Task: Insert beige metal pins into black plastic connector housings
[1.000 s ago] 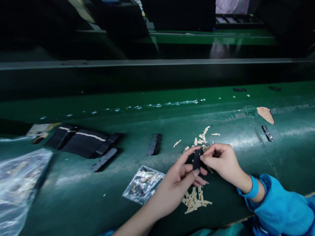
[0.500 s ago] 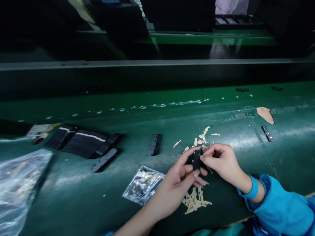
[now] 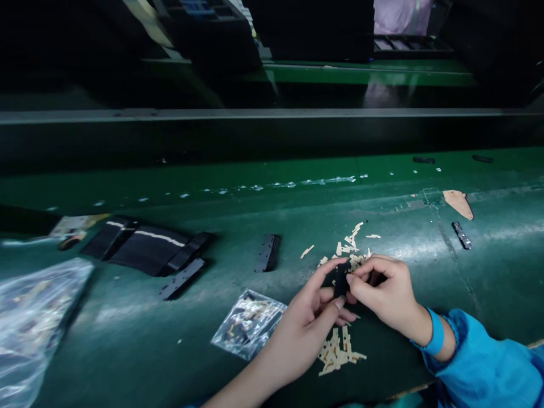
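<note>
My left hand (image 3: 310,320) pinches a small black strip part (image 3: 340,280) upright between thumb and fingers above the green table (image 3: 382,266). My right hand (image 3: 385,292), in a blue sleeve with a blue wristband, has its fingertips closed against the same part's right edge. Beige paper slips lie scattered behind my hands (image 3: 351,238), and another heap of beige slips (image 3: 338,351) lies under my left hand.
A small clear bag (image 3: 249,323) of parts lies left of my left hand. A single black strip (image 3: 267,252) and a stack of black strips (image 3: 147,249) lie further left. A large plastic bag (image 3: 29,317) is at the left edge. Another black part (image 3: 461,234) lies right.
My hands and the black part have stayed together with only a slight shift; the right fingers curl a little tighter on the part. The camera tilted slightly.
</note>
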`<move>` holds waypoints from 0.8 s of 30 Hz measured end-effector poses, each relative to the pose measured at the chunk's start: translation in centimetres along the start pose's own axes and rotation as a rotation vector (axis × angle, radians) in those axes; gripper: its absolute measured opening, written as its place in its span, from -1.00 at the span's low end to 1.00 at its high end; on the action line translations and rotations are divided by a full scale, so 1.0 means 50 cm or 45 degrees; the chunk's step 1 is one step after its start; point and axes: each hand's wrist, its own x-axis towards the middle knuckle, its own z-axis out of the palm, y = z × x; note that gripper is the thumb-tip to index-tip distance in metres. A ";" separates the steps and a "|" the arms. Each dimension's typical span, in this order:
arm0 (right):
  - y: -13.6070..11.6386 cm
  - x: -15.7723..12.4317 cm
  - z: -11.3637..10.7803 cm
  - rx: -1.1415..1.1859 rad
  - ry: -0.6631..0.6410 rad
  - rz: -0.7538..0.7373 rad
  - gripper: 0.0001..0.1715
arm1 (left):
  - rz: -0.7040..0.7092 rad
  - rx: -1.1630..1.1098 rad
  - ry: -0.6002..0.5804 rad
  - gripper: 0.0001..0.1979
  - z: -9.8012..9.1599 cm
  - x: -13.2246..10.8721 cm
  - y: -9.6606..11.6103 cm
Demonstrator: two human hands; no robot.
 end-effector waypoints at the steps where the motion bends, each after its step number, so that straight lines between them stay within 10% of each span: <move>1: 0.001 -0.002 0.000 -0.037 0.025 -0.050 -0.82 | 0.003 0.011 0.004 -0.41 0.000 -0.001 -0.002; 24: -0.005 -0.013 0.002 -0.304 0.191 -0.495 -0.70 | 0.310 0.519 0.141 -0.41 0.005 -0.013 -0.031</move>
